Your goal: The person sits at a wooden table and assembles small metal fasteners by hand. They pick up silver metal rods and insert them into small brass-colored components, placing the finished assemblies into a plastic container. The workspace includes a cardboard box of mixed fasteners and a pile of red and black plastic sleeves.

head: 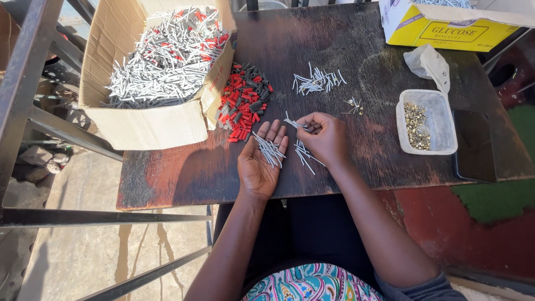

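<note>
left hand [259, 161] cups grey pins [269, 149]; right hand [325, 136] pinches one pin [293, 123]

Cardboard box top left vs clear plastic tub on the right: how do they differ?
The cardboard box is much larger than the clear plastic tub. The cardboard box is opaque brown and heaped with grey metal pins, some red-tipped; the clear plastic tub is see-through and holds a thin layer of small brass-coloured pieces. The cardboard box overhangs the table's left edge; the clear plastic tub sits fully on it. Both are open-topped.
</note>
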